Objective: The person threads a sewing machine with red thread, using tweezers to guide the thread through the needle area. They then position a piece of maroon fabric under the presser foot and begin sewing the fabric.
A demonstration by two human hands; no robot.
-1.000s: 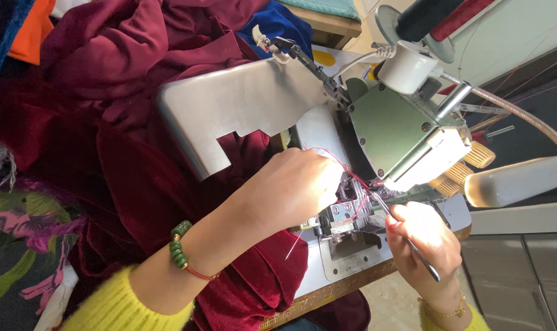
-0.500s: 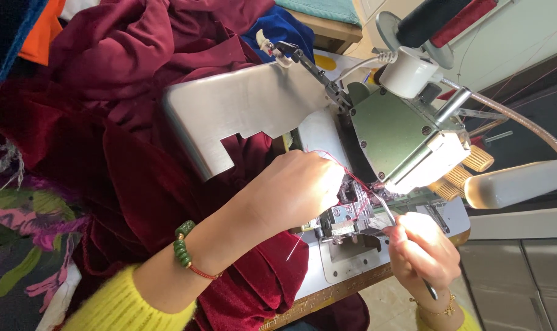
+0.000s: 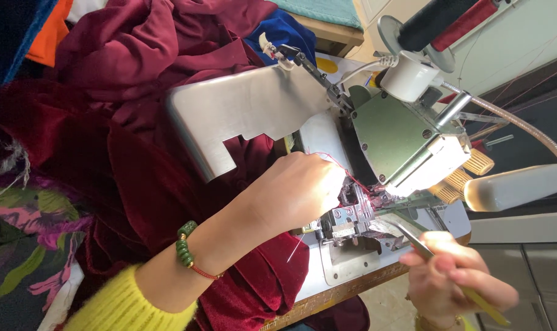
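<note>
Your right hand (image 3: pixel 453 282), clamped on tweezers (image 3: pixel 422 245), has drawn back, nearer than before; your left hand (image 3: pixel 300 190) stays pinching red thread (image 3: pixel 346 173) at the machine (image 3: pixel 401 135).

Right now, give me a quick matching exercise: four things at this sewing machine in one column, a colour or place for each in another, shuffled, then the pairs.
Things:
1. left hand
2. right hand
3. bead bracelet
4. velvet fabric

Colour or place:
A. dark red
B. green, on the wrist
C. holding tweezers
D. at the machine's needle area, pinching red thread

Pairs: 1-D, 2-C, 3-B, 4-A
</note>
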